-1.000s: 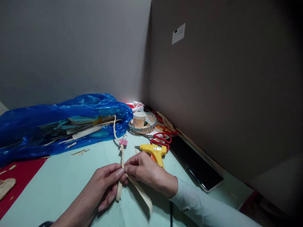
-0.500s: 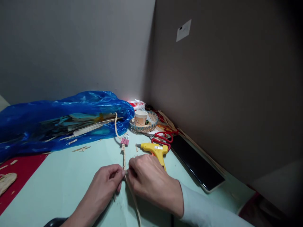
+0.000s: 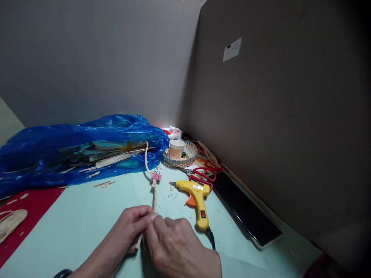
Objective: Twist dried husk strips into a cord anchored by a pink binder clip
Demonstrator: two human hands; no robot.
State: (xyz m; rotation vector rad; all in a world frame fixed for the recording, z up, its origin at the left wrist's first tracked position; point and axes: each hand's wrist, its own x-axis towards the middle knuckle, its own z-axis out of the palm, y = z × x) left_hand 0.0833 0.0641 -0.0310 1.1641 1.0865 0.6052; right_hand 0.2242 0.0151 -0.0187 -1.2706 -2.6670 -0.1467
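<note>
A pale braided cord of dried plant fibre point(image 3: 155, 195) runs down the table from a pink binder clip point(image 3: 157, 176), which grips it. At the cord's near end, my left hand point(image 3: 131, 227) pinches it between thumb and forefinger, and a loose strip point(image 3: 139, 241) sticks out below that hand. My right hand point(image 3: 176, 241) is closed beside it, fingertips against the left thumb and on the cord's strands, which its fingers mostly hide. To the right of the cord lies a yellow glue gun point(image 3: 194, 189) with an orange trigger.
A blue plastic bag point(image 3: 139, 127) holding dried strips lies at the back left. Red-handled scissors point(image 3: 203, 173) and a black tablet-like device point(image 3: 246, 208) lie right. A paper cup point(image 3: 176, 150) stands in a woven basket point(image 3: 193, 148). A woven piece point(image 3: 14, 222) rests on red material.
My right hand has moved down and left, closing up against my left hand and uncovering the glue gun's handle. The long strand that hung below my hands no longer shows. The view has shifted slightly.
</note>
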